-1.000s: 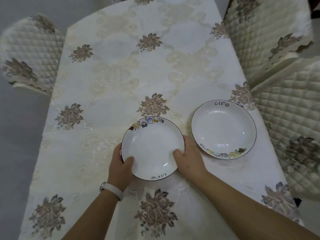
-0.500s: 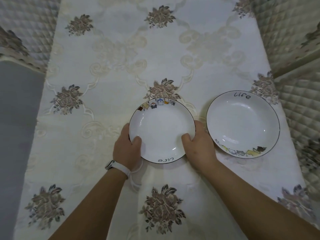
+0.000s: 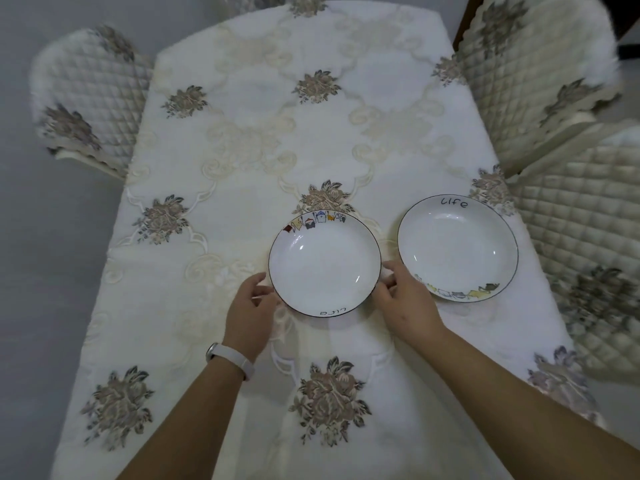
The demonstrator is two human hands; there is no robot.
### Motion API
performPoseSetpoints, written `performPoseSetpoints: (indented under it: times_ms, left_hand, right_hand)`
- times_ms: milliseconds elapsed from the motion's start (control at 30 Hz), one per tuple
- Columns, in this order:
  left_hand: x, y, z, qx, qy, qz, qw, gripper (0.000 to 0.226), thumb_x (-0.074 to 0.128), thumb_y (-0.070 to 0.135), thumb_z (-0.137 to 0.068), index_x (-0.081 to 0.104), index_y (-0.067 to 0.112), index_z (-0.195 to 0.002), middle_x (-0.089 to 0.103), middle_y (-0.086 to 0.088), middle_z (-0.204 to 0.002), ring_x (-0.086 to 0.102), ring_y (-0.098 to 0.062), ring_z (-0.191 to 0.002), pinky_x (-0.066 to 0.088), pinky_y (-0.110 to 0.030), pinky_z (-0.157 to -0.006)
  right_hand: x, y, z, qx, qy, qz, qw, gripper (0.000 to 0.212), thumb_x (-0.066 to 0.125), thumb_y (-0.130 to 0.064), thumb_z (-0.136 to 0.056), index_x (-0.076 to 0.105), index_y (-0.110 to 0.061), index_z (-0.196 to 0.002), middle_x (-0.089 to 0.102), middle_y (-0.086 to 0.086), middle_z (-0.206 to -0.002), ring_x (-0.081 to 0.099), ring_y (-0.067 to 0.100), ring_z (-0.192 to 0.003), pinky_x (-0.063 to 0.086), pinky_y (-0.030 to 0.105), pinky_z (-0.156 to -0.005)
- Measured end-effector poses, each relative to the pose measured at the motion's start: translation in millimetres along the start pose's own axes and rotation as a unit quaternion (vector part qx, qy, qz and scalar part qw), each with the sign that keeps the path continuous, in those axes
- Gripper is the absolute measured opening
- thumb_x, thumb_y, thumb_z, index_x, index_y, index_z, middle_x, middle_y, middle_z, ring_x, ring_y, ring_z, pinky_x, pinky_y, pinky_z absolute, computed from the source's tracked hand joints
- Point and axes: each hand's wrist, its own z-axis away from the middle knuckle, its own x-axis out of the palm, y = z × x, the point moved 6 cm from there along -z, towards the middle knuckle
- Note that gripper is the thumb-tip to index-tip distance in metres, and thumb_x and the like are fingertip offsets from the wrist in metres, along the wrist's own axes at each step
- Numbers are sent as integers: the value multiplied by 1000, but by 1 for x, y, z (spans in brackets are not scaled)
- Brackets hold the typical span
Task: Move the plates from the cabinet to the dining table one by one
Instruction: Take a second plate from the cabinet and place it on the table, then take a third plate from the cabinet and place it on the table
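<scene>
Two white plates with thin dark rims and small coloured drawings lie on the dining table (image 3: pixel 242 140), which is covered with a cream floral cloth. The nearer plate (image 3: pixel 325 263) rests flat in the middle of the table. My left hand (image 3: pixel 250 308) is at its left edge and my right hand (image 3: pixel 406 299) at its right edge, fingers apart and just off the rim, thumbs no longer on the plate. The second plate (image 3: pixel 457 247) lies to the right, close to my right hand, with the word "life" on its far rim.
Quilted cream chairs stand around the table: one at the far left (image 3: pixel 86 98), one at the far right (image 3: pixel 533 74) and one near right (image 3: pixel 588 244). A white band is on my left wrist (image 3: pixel 230 358).
Both hands held the nearer plate by its rim with thumbs on it; now the plate lies on the cloth and my fingers have opened away from the rim.
</scene>
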Motion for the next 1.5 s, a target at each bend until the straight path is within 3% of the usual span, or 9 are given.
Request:
performPoseSetpoints:
  times_ms: [133,200,300,467,633,800,1233,1400,1500]
  left_hand:
    - [-8,16,35,79,-62,-47,994,37,57,13,-92,53,25,-127,57,7,-117,58,-5,-101,46,-21,-77]
    - [-12,25,53,130,-99,-73,984,42,58,25,-87,50,29,-128,54,11,-121,53,1,-108,43,-22,-87]
    - [-21,36,75,226,-114,-165,953,47,60,26,-89,50,22,-134,51,9,-127,49,-6,-116,37,-26,-97]
    - [-39,49,113,323,-114,-224,912,56,43,46,-82,57,18,-128,55,6,-125,51,-13,-117,39,-29,-99]
    - [-54,54,158,439,-116,-303,838,51,46,40,-86,62,13,-125,62,-5,-126,56,-23,-115,41,-33,-98]
    - [-65,54,203,527,-129,-347,765,46,48,39,-85,63,15,-120,64,-7,-121,61,-27,-107,50,-41,-86]
    - [-30,65,301,635,-193,-333,670,41,53,39,-82,66,17,-114,65,-4,-119,62,-25,-105,50,-39,-88]
    - [4,75,340,661,-206,-343,634,42,51,41,-83,66,18,-114,66,-3,-119,63,-24,-105,50,-39,-88]
    - [35,82,365,677,-205,-350,614,41,49,42,-84,65,20,-114,66,-2,-118,63,-24,-104,50,-38,-89]
  right_hand:
    - [-16,-6,31,-24,-2,54,998,33,51,-34,-92,54,-25,-123,60,-13,-100,60,7,-82,48,31,-75]
    - [-24,-12,46,-44,6,104,994,40,52,-33,-92,53,-24,-131,61,-8,-116,59,12,-98,48,34,-85]
    - [-33,-30,73,-90,15,189,978,39,49,-36,-95,53,-22,-132,57,-4,-127,53,17,-116,45,33,-88]
    - [-44,-54,124,-125,41,269,954,36,48,-36,-96,58,-19,-126,57,-4,-125,49,17,-113,41,30,-82]
    - [-48,-68,191,-125,63,317,938,40,45,-38,-95,57,-19,-129,57,-5,-128,50,20,-116,44,35,-91]
    - [-49,-71,265,-120,100,354,922,53,33,-48,-91,58,-19,-128,59,-3,-127,54,23,-110,46,37,-89]
    - [-85,-36,395,-36,177,368,912,63,25,-56,-87,56,-22,-129,56,-3,-132,51,22,-119,43,40,-98]
    - [-115,0,427,-12,225,365,903,50,38,-53,-86,66,-20,-112,65,0,-114,62,25,-103,52,41,-84]
    - [-136,25,446,8,224,358,906,50,38,-52,-85,66,-21,-114,64,0,-119,60,25,-107,49,40,-88]
